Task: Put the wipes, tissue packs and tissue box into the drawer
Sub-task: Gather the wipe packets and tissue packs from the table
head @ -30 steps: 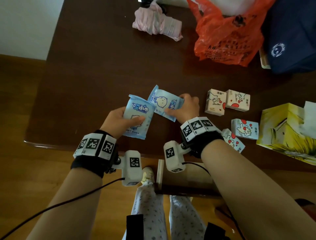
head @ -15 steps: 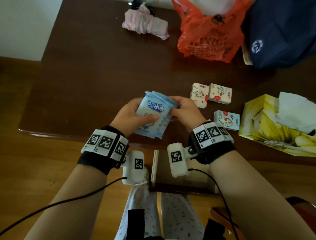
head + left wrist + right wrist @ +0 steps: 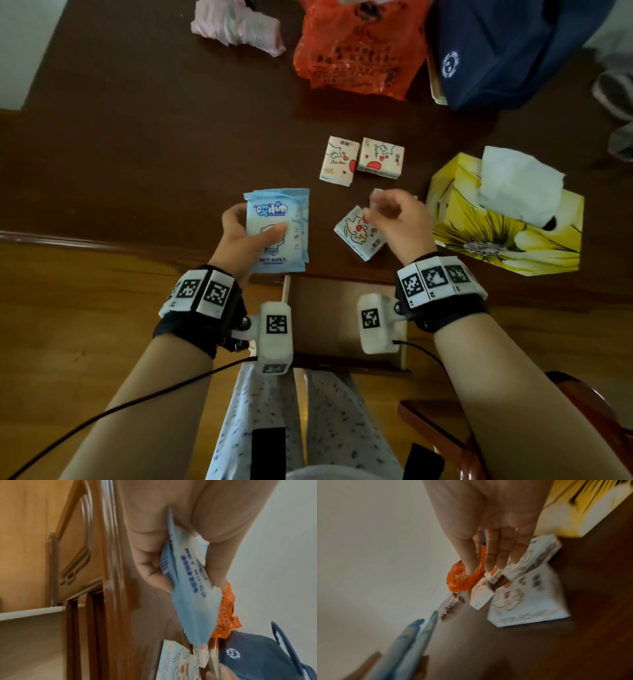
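Note:
My left hand (image 3: 253, 226) grips two stacked blue wipes packs (image 3: 281, 222) over the dark table's front edge; the left wrist view shows thumb and fingers pinching the wipes packs (image 3: 188, 601). To their right, my right hand (image 3: 380, 212) hovers with relaxed fingers (image 3: 491, 555), holding nothing, just above a light-blue tissue pack (image 3: 356, 236). Another pack is mostly hidden under that hand. Two cream tissue packs (image 3: 359, 161) lie side by side further back. The yellow tissue box (image 3: 507, 236) stands at the right with a tissue sticking up. The open drawer (image 3: 342, 318) sits below the table edge between my wrists.
At the back of the table lie an orange plastic bag (image 3: 356, 51), a navy bag (image 3: 507, 51) and a pink bundle (image 3: 236, 24). The table's front edge (image 3: 102, 240) runs left of my hands. A red-brown chair (image 3: 445, 428) is at lower right.
My right hand has let go of the wipes and moved right, over the light-blue tissue pack. My left hand now holds both wipes packs stacked together.

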Motion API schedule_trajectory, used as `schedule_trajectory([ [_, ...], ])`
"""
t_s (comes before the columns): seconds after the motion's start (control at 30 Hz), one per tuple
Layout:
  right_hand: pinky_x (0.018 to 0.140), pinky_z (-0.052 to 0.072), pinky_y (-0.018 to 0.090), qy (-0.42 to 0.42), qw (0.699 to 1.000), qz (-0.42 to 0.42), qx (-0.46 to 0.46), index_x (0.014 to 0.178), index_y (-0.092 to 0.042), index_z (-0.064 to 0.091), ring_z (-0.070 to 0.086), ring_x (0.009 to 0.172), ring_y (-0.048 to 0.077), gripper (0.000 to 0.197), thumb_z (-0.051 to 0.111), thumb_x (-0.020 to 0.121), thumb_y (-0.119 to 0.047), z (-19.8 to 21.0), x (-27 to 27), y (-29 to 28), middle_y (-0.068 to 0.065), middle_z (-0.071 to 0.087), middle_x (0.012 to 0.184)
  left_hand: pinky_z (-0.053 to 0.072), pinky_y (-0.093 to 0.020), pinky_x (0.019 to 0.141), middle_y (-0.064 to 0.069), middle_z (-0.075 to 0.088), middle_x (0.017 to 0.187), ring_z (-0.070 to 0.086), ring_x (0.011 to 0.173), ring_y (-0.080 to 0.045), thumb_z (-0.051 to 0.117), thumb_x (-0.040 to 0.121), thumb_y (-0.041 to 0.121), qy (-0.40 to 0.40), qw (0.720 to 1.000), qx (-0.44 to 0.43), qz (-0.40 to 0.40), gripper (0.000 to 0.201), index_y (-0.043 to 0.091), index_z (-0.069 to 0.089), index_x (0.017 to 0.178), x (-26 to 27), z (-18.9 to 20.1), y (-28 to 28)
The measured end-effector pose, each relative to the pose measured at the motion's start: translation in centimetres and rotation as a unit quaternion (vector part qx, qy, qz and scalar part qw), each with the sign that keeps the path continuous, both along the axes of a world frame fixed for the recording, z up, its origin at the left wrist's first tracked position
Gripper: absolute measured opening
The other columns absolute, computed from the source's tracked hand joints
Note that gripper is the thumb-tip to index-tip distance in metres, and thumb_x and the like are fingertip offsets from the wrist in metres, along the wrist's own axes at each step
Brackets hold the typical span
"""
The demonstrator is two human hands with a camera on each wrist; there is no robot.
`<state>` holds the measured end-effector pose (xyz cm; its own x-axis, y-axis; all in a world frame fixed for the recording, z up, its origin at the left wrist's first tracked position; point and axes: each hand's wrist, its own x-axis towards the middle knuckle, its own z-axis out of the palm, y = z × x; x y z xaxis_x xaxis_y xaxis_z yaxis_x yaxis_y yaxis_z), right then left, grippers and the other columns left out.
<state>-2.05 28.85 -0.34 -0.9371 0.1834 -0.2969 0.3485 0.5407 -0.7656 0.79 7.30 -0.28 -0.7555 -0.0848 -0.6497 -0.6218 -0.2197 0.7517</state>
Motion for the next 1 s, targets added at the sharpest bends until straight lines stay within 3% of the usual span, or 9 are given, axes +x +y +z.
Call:
schedule_trajectory([
  [0.1,0.079,0.047,0.029,-0.061,0.988,0.08,0.117,0.109,-0.017,0.058,0.055,0.092,0.014,0.047,0.075,0.069,-0.038,-1.1,1.1,0.9,-0.001,0.059,0.099,0.055,-0.043,0.082,-0.008,0.063,0.109,0.065,0.094,-0.025,0.066,0.076,0.005,-0.02,0.999,0.009,0.029,0.057,0.017,0.035,0.123,1.1,-0.4,0.6],
  [0.17,0.085,0.049,0.032,-0.078,0.977,0.111,0.165,0.115,-0.019,0.053,0.055,0.103,0.017,0.064,0.08,0.061,-0.04,-1.7,1.7,0.8,0.002,0.055,0.113,0.053,-0.047,0.087,-0.014,0.064,0.117,0.065,0.101,-0.029,0.066,0.077,0.009,-0.031,0.999,0.011,0.016,0.052,0.012,0.045,0.124,1.7,-0.6,0.8],
  [0.27,0.096,0.046,0.04,-0.106,0.969,0.116,0.192,0.125,-0.019,0.045,0.048,0.119,0.024,0.076,0.082,0.06,-0.031,-2.0,1.9,0.5,0.007,0.047,0.127,0.055,-0.04,0.081,-0.009,0.068,0.104,0.067,0.09,-0.023,0.062,0.081,0.011,-0.035,0.999,0.026,0.019,0.022,0.015,0.057,0.102,2.5,-0.8,0.8],
  [0.37,0.095,0.045,0.042,-0.129,0.949,0.162,0.239,0.129,-0.019,0.042,0.045,0.122,0.027,0.075,0.078,0.064,-0.023,-1.9,2.0,0.3,0.008,0.045,0.131,0.057,-0.035,0.076,-0.004,0.069,0.095,0.068,0.083,-0.018,0.061,0.082,0.014,-0.027,0.999,0.034,0.028,0.015,0.019,0.059,0.096,2.8,-1.2,0.5],
  [0.47,0.093,0.046,0.04,-0.095,0.94,0.195,0.264,0.127,-0.019,0.046,0.045,0.122,0.025,0.07,0.077,0.064,-0.021,-0.9,1.9,0.2,0.005,0.045,0.13,0.058,-0.034,0.073,-0.003,0.07,0.094,0.07,0.077,-0.015,0.061,0.081,0.015,-0.015,0.999,0.037,0.034,0.016,0.019,0.06,0.096,2.8,-1.4,0.2],
  [0.67,0.091,0.046,0.034,0.003,0.946,0.145,0.291,0.125,-0.015,0.048,0.048,0.117,0.026,0.065,0.075,0.066,-0.011,2.1,-1.2,2.7,0.01,0.045,0.127,0.058,-0.032,0.069,-0.003,0.07,0.096,0.07,0.081,-0.016,0.062,0.081,0.015,-0.007,0.998,0.046,0.047,0.018,0.02,0.059,0.099,2.6,-1.5,0.0],
  [0.77,0.096,0.044,0.039,-0.035,0.921,0.172,0.347,0.129,-0.012,0.046,0.047,0.119,0.03,0.063,0.072,0.071,-0.01,2.0,-2.9,3.2,0.014,0.043,0.129,0.056,-0.037,0.076,-0.003,0.069,0.098,0.068,0.087,-0.019,0.061,0.081,0.015,-0.004,0.998,0.046,0.046,0.019,0.021,0.059,0.099,2.4,-1.3,0.3],
  [0.87,0.103,0.036,0.043,-0.104,0.883,0.226,0.397,0.134,-0.017,0.04,0.044,0.123,0.032,0.074,0.074,0.069,-0.018,1.2,-3.7,3.0,0.013,0.042,0.133,0.054,-0.039,0.081,-0.004,0.068,0.099,0.067,0.091,-0.021,0.061,0.082,0.014,-0.004,0.998,0.049,0.04,0.019,0.021,0.058,0.099,2.0,-1.2,0.6],
  [1.0,0.108,0.028,0.045,-0.132,0.862,0.27,0.408,0.138,-0.022,0.033,0.042,0.128,0.032,0.084,0.076,0.067,-0.025,0.5,-4.4,2.6,0.01,0.043,0.138,0.053,-0.043,0.084,-0.005,0.068,0.102,0.066,0.096,-0.024,0.061,0.082,0.015,-0.005,0.998,0.049,0.028,0.022,0.022,0.057,0.102,1.5,-1.2,0.8],
])
